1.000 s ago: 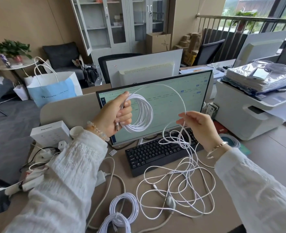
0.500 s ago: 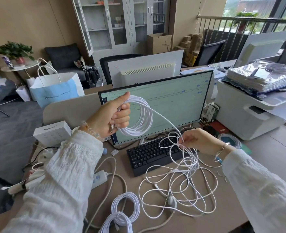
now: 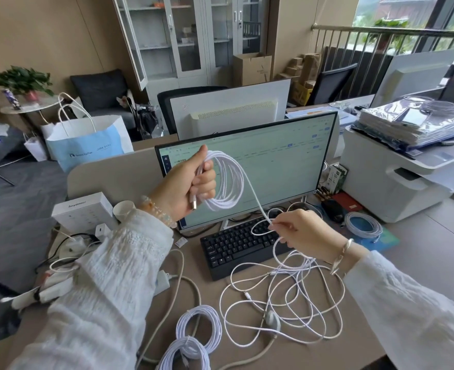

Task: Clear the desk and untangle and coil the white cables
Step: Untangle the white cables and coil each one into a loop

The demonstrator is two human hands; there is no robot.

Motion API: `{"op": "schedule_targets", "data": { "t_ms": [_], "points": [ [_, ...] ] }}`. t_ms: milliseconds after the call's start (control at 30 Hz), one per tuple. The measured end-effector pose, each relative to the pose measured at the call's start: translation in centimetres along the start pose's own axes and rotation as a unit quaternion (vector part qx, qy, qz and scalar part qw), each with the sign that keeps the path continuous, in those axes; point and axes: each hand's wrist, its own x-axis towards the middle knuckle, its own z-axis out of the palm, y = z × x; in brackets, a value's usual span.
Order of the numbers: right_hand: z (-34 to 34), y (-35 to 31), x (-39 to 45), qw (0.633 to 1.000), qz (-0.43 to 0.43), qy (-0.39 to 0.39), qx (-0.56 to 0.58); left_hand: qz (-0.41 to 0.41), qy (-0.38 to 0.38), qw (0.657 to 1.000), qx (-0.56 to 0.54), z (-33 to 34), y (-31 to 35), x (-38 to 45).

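Note:
My left hand grips a coil of white cable held up in front of the monitor, with the cable's plug sticking out below my fingers. One strand runs down from the coil to my right hand, which pinches it just above the keyboard. Below my right hand the same white cable lies in a loose tangle on the desk. Two finished white coils lie near the front edge.
A monitor and black keyboard stand behind the tangle. A white printer with a stack of sleeves is at right, beside a pale blue cable coil. White box, cup, charger and power strip crowd the left.
My right hand dropped from beside the coil down to the keyboard, sliding along the strand, and now pinches a lower part of it. The left hand kept holding the coil.

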Motion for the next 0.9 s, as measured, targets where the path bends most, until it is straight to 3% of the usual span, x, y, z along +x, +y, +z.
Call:
{"op": "schedule_targets", "data": {
  "t_ms": [100, 167, 300, 400, 500, 633, 767, 900],
  "points": [
    [0.4, -1.9, -0.6, 0.993, -0.033, -0.053, -0.097, 0.022, 0.034, 0.998, 0.043, 0.6, -1.1, 0.8],
    [0.6, -2.9, -0.6, 0.982, -0.056, -0.045, -0.176, 0.034, 0.047, 0.994, 0.089, 1.0, -2.1, 1.2],
    [0.4, -4.2, -0.7, 0.973, -0.07, -0.056, -0.212, 0.046, 0.083, 0.975, 0.203, 2.3, -3.7, 1.3],
    [0.2, -5.0, -0.7, 0.965, -0.104, -0.058, -0.232, 0.031, 0.087, 0.973, 0.21, 3.4, -4.5, 1.0],
    [-0.1, -5.1, -0.6, 0.971, -0.134, -0.044, -0.195, 0.005, 0.084, 0.961, 0.262, 4.0, -5.3, 1.2],
    [-0.4, -4.3, 0.0, 0.982, -0.172, 0.012, -0.079, -0.028, 0.077, 0.915, 0.395, 4.1, -6.5, 1.3],
    [-1.5, -3.9, -0.2, 0.99, -0.142, -0.001, -0.009, -0.068, 0.033, 0.897, 0.435, 4.4, -6.8, 1.0],
    [-2.7, -1.8, -0.1, 0.997, -0.072, 0.026, 0.029, -0.102, 0.066, 0.897, 0.426, 3.3, -6.4, 1.0]
  ]
}}
